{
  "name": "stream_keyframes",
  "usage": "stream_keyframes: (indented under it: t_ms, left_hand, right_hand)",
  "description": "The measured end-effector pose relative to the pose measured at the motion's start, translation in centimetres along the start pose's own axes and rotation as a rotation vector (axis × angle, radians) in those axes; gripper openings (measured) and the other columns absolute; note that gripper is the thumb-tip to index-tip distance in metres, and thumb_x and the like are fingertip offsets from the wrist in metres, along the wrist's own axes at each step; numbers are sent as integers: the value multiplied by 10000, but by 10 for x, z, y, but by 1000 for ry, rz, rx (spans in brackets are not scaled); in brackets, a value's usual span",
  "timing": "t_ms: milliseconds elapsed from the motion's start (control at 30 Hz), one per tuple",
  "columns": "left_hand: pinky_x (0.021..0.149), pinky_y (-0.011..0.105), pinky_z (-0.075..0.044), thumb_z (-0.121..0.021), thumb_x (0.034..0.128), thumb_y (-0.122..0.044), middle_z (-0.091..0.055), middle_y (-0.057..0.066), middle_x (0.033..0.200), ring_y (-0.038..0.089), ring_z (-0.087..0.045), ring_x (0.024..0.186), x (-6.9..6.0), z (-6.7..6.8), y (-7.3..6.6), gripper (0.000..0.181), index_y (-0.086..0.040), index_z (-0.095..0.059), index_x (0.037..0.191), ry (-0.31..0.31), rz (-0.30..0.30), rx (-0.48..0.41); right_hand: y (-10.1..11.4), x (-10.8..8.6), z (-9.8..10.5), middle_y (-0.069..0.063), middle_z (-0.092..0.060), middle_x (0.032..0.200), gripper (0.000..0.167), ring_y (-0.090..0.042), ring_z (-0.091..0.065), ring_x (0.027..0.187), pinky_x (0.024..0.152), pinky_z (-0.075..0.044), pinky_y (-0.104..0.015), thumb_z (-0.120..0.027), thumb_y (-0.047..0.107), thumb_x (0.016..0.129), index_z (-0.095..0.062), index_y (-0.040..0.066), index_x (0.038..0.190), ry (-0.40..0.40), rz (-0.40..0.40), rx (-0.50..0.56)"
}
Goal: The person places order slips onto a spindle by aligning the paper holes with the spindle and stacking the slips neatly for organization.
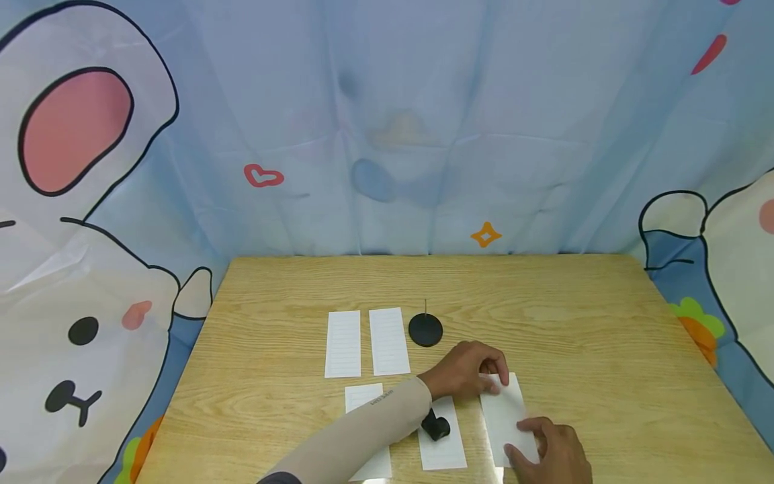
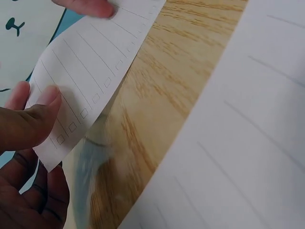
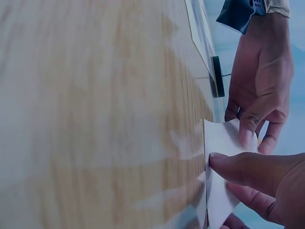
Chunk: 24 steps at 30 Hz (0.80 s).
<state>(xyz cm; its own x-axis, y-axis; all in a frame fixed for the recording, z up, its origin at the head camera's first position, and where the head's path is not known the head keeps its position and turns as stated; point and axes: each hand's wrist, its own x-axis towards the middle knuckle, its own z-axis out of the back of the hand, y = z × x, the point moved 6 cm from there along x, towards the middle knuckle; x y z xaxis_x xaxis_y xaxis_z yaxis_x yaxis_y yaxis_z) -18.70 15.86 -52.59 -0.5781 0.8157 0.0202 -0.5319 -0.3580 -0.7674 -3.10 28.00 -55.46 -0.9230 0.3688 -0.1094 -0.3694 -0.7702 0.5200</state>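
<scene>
Both hands hold a white checklist sheet [image 1: 503, 411], printed with lines and small boxes, at the right of the head view. My left hand [image 1: 468, 368] pinches its far end; in the left wrist view the thumb [image 2: 40, 117] lies on the printed face, with other fingers behind. At the near right edge, my right hand [image 1: 553, 452] grips the sheet between thumb and fingers. The paper [image 2: 86, 62] bows slightly and is lifted off the wood in the left wrist view. The right wrist view shows it edge-on, with my left hand [image 3: 262, 86] beyond.
Similar sheets lie on the wooden table [image 1: 272, 349]: two at the back, a left one [image 1: 343, 344] and a right one [image 1: 390, 341], and two nearer, partly under my left forearm [image 1: 369, 433]. Behind stands a black round base with a thin rod [image 1: 426, 330]. A cartoon curtain [image 1: 393, 134] hangs behind.
</scene>
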Motion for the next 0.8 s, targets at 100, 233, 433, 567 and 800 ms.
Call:
stream_keyframes:
  t_ms: [100, 233, 433, 567, 800]
  left_hand:
    - [799, 77, -459, -864, 892, -91, -684, -173, 882, -77, -550, 822, 0, 2, 1, 178, -234, -772, 946, -12, 0, -21]
    - [791, 83, -461, -864, 895, -105, -683, -168, 884, -73, -547, 814, 0, 5, 3, 165, -230, -771, 949, -28, 8, -38]
    - [780, 85, -461, -867, 898, -117, -683, -173, 869, -71, -545, 793, 0, 9, 6, 158, -235, -773, 945, -48, 28, -50]
    - [790, 87, -468, -865, 898, -107, -686, -167, 871, -77, -557, 797, -1, 13, 8, 161, -228, -770, 947, -65, 28, -78]
    - [783, 100, -471, -868, 894, -105, -670, -142, 872, -61, -543, 790, -4, 18, 11, 159, -210, -761, 946, -87, 28, -122]
  right_hand:
    - [-3, 2, -1, -174, -629, 1005, 378, -320, -589, 937, 712, -426, -370, -896, 304, 822, -736, 111, 1105, 34, -10, 14]
    - [-5, 2, -1, -211, -723, 1023, 291, -414, -655, 979, 768, -526, -504, -876, 290, 852, -744, 110, 1039, 52, -17, 44]
    - [-3, -5, 0, -16, -634, 619, 221, -204, -646, 639, 562, -466, -311, -888, 225, 836, -754, 115, 974, -21, 0, 97]
    - [-3, -9, 2, 55, -467, 524, 217, -60, -452, 472, 479, -354, -235, -882, 213, 837, -757, 129, 993, -39, -6, 114]
    - [-15, -5, 2, -4, -660, 619, 226, -82, -547, 522, 501, -417, -247, -822, 217, 896, -750, 110, 1082, 51, -178, 201]
